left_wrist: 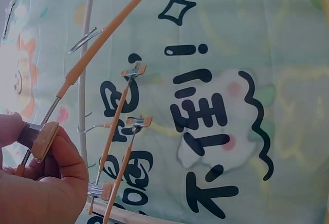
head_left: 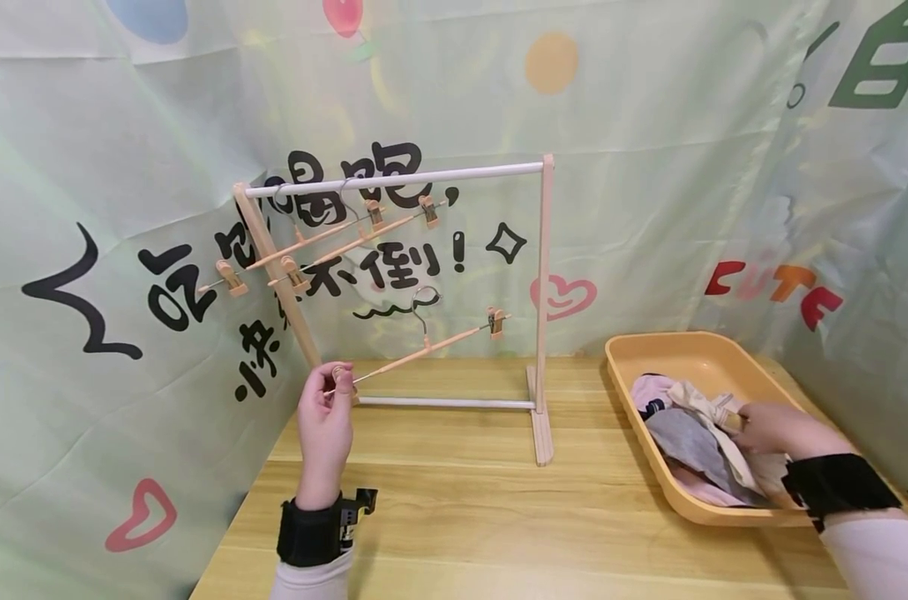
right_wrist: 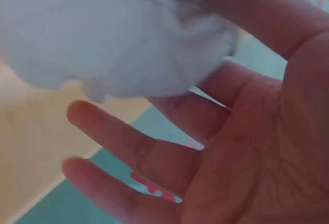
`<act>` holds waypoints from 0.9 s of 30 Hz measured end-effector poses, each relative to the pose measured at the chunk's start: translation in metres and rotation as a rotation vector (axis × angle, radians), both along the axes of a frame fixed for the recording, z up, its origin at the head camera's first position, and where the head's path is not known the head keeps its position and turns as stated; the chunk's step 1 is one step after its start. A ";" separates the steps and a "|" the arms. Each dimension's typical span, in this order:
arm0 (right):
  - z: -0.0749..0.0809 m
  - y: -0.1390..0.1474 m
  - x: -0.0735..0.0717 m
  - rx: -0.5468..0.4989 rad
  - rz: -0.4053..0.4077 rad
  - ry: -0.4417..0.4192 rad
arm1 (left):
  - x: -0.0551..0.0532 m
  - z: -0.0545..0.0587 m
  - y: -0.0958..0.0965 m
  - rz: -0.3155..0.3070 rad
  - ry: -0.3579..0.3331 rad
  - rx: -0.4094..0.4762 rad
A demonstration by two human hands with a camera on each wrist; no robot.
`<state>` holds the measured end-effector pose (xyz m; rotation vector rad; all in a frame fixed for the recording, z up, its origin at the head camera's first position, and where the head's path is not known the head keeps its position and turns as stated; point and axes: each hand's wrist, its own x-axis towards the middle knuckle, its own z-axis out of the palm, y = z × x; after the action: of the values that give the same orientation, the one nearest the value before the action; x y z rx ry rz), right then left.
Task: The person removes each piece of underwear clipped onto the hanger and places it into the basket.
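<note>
In the head view my left hand (head_left: pixel 326 425) pinches the clip at the near end of a trouser hanger (head_left: pixel 431 348), holding it slanted in front of the rack. The left wrist view shows that wooden clip (left_wrist: pixel 46 141) between thumb and fingers. The hanger's hook points up, and its other clip (head_left: pixel 496 322) hangs bare. Over the yellow basin (head_left: pixel 712 340), my right hand (head_left: pixel 776 429) reaches among folded clothes (head_left: pixel 686 442). Seen from the right wrist, thumb and forefinger pinch a pale cloth (right_wrist: pixel 103 39), while the lower fingers stretch out straight.
A small clothes rack (head_left: pixel 546 275) with a white top rail stands on the wooden table (head_left: pixel 499 508). Two more clip hangers (head_left: pixel 356 242) hang at the rail's left side. A printed fabric backdrop (head_left: pixel 649 192) encloses the table behind and at both sides.
</note>
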<state>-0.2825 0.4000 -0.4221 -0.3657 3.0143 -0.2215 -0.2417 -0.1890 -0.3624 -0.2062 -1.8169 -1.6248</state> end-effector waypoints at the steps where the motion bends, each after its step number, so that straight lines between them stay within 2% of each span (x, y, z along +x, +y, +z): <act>1: 0.004 -0.001 0.001 -0.007 -0.007 0.007 | 0.000 0.000 0.000 0.001 -0.002 -0.001; 6: 0.022 -0.016 0.009 -0.015 -0.041 0.078 | 0.000 0.001 0.001 -0.002 -0.003 0.004; 12: 0.038 -0.048 0.015 -0.001 -0.076 0.196 | 0.002 0.000 0.001 -0.001 -0.014 0.000; 14: 0.043 -0.060 0.017 -0.018 -0.062 0.241 | 0.002 0.001 0.002 0.004 -0.020 -0.003; 17: 0.048 -0.077 0.022 -0.056 -0.033 0.341 | 0.003 0.000 0.002 0.007 -0.023 -0.001; 23: 0.047 -0.105 0.028 -0.161 0.054 0.608 | 0.003 0.000 0.003 0.004 -0.033 -0.005; 27: 0.049 -0.122 0.030 -0.223 0.075 0.701 | 0.003 0.000 0.003 0.006 -0.039 -0.008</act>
<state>-0.2520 0.2779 -0.3734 -0.7033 3.6553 -0.5229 -0.2383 -0.1857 -0.3621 -0.1738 -1.8522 -1.6281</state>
